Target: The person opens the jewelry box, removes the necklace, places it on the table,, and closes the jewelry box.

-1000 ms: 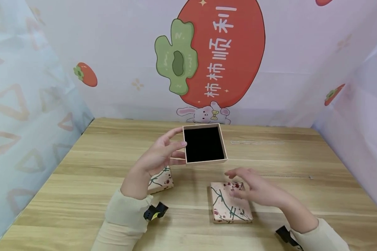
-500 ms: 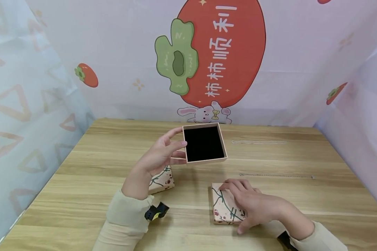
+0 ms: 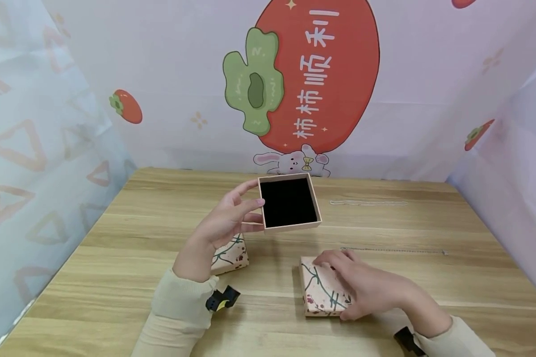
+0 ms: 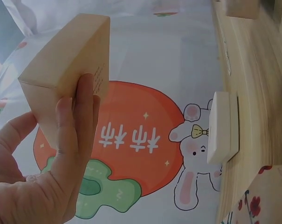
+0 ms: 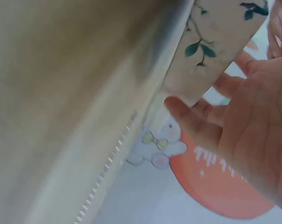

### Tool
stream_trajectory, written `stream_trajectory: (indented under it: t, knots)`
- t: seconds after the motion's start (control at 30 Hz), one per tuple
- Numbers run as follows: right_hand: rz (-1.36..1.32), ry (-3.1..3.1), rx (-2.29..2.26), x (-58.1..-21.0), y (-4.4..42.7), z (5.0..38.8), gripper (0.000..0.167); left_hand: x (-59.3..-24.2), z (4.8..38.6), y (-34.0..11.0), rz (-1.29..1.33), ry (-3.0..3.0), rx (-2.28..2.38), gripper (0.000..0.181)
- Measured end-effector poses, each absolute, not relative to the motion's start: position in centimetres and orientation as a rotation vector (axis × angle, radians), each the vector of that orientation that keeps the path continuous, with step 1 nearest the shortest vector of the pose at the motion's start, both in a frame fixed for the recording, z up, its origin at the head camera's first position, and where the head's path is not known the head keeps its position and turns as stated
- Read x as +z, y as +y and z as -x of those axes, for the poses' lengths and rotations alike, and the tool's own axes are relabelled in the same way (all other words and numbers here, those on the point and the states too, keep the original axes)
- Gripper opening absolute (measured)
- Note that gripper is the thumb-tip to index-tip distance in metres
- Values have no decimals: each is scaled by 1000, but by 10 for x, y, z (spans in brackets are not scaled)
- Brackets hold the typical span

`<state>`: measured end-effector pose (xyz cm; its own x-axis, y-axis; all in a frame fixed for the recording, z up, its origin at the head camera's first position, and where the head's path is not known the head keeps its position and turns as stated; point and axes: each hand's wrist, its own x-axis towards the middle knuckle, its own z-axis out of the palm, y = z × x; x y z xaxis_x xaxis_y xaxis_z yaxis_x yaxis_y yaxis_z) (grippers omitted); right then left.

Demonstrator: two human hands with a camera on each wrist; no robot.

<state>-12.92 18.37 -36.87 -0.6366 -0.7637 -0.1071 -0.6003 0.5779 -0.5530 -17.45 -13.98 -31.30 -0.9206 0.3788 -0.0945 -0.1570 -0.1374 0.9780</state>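
Note:
In the head view, my left hand (image 3: 228, 213) holds a small jewelry box base (image 3: 315, 198) above the table by its left side. Thumb on the rim, fingers spread behind, it tilts the black-lined inside toward me. The left wrist view shows the base's plain beige outside (image 4: 61, 60). My right hand (image 3: 370, 285) grips a flower-patterned box lid (image 3: 319, 290) across its right part, thumb at the near edge and fingers at the far edge. Whether the lid touches the table is unclear. Beneath my left wrist lies another flower-patterned piece (image 3: 232, 256), partly covered.
Two thin silver chains lie stretched out on the right of the wooden table (image 3: 129, 238): a far necklace (image 3: 368, 203) and a nearer chain (image 3: 397, 250). A pale box (image 4: 220, 128) shows on the table in the left wrist view. Printed cloth walls surround the table.
My right hand has come down onto the flower-patterned lid and taken hold of its edges, and the lid has shifted very slightly. My left hand keeps the box base almost still.

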Motion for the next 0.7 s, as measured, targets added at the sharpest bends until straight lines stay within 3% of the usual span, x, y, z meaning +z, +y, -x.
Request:
stream_trajectory:
  t: [0.5,0.7]
  knots:
    - [1606,2429,-1074,-309,191,143,97,-313,175,-146,-220,1829,2125,61]
    - [1570,2495,-1184,-292,179,154,102,-312,174,-142,-216,1867,2061,65]
